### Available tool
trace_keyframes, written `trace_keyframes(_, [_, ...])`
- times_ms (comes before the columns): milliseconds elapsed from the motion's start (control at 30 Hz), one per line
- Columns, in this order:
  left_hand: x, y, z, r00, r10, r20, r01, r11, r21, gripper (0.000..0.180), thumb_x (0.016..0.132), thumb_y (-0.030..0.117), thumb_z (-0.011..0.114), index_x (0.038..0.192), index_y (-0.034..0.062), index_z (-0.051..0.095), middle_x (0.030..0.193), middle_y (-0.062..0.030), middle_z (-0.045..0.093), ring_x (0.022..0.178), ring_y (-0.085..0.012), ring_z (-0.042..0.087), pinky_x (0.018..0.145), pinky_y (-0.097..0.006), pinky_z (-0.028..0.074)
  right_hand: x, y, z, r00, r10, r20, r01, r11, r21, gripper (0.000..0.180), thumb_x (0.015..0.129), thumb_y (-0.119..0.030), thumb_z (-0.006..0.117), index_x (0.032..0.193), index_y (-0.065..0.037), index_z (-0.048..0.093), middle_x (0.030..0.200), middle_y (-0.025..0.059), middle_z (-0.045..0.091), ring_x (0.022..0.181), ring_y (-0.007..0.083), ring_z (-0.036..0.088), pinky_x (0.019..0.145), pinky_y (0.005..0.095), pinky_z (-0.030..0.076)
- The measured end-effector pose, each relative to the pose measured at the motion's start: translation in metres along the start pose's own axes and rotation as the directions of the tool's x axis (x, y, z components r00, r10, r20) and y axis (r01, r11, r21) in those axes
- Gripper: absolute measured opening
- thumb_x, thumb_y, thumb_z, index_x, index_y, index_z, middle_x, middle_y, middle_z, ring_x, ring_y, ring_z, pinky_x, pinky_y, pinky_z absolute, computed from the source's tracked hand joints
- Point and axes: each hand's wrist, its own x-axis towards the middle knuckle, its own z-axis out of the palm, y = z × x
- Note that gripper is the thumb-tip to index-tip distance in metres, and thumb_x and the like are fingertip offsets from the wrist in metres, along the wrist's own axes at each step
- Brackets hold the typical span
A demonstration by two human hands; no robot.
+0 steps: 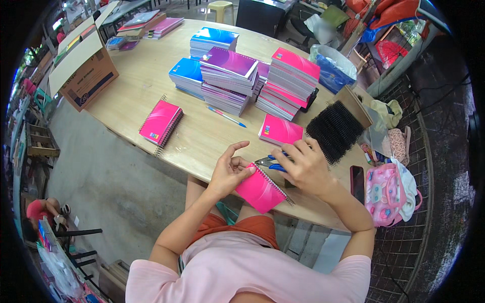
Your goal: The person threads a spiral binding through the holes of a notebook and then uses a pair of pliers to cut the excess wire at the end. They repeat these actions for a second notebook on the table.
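Observation:
My left hand point(231, 170) pinches the upper corner of a pink spiral notebook point(261, 192) at the table's near edge. A dark wire coil runs along the notebook's right side, and its end sticks out past the lower corner. In my right hand point(305, 166) is a pair of blue-handled pliers point(276, 165), their jaws at the top end of the coil, close to my left fingers. Whether the jaws touch the wire I cannot tell. Just beyond lies a pink notepad point(281, 130) with no coil showing.
Stacks of blue point(187, 76), purple point(228, 68) and pink notepads point(294, 76) stand farther back. Bound pink notebooks point(161, 121) and a pen point(226, 116) lie leftward. Black coils point(335, 129) fill a box at right, near a phone point(357, 181) and pink bag point(385, 192). A carton point(90, 81) stands far left.

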Motion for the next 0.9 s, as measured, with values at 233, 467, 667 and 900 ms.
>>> trace_keyframes(233, [-0.006, 0.007, -0.005, 0.942, 0.334, 0.033, -0.245, 0.617, 0.748, 0.018, 0.093, 0.003, 0.059, 0.109, 0.0026, 0.066, 0.095, -0.0158, 0.068, 0.091, -0.0284, 0.067, 0.084, -0.04, 0.051, -0.022, -0.002, 0.005, 0.884, 0.423, 0.202, -0.465, 0.738, 0.489, 0.043, 0.078, -0.036, 0.08, 0.111, -0.01, 0.075, 0.091, 0.0143, 0.068, 0.089, 0.0325, 0.066, 0.081, 0.0427, 0.053])
trace_keyframes(467, [0.077, 0.127, -0.191, 0.918, 0.359, 0.169, -0.222, 0.112, 0.969, 0.014, 0.095, 0.011, 0.044, 0.104, 0.0096, 0.054, 0.093, -0.0128, 0.064, 0.098, -0.034, 0.06, 0.092, -0.049, 0.036, -0.139, 0.039, 0.012, 0.685, 0.723, 0.093, -0.728, 0.673, 0.134, 0.046, 0.075, -0.026, 0.083, 0.113, -0.004, 0.072, 0.101, 0.0157, 0.066, 0.102, 0.036, 0.059, 0.096, 0.0434, 0.045])
trace_keyframes(667, [0.122, 0.096, -0.231, 0.963, 0.006, 0.268, -0.268, -0.029, 0.963, 0.007, 0.093, 0.009, 0.048, 0.1, 0.0098, 0.049, 0.091, -0.0127, 0.058, 0.099, -0.0324, 0.057, 0.093, -0.046, 0.035, -0.226, 0.012, 0.083, 0.567, 0.823, 0.015, -0.81, 0.554, 0.194, 0.056, 0.076, -0.02, 0.081, 0.126, -0.002, 0.062, 0.121, 0.0197, 0.054, 0.118, 0.0388, 0.048, 0.103, 0.0474, 0.039])
trace_keyframes(900, [0.115, 0.081, -0.241, 0.935, 0.112, 0.337, -0.33, -0.072, 0.941, 0.016, 0.093, 0.014, 0.057, 0.108, 0.0145, 0.053, 0.111, -0.01, 0.056, 0.114, -0.0316, 0.051, 0.097, -0.051, 0.037, -0.113, -0.045, 0.072, 0.598, 0.8, -0.055, -0.75, 0.582, 0.315, 0.071, 0.071, -0.025, 0.086, 0.136, -0.013, 0.059, 0.149, 0.0258, 0.036, 0.134, 0.0465, 0.038, 0.113, 0.0529, 0.033])
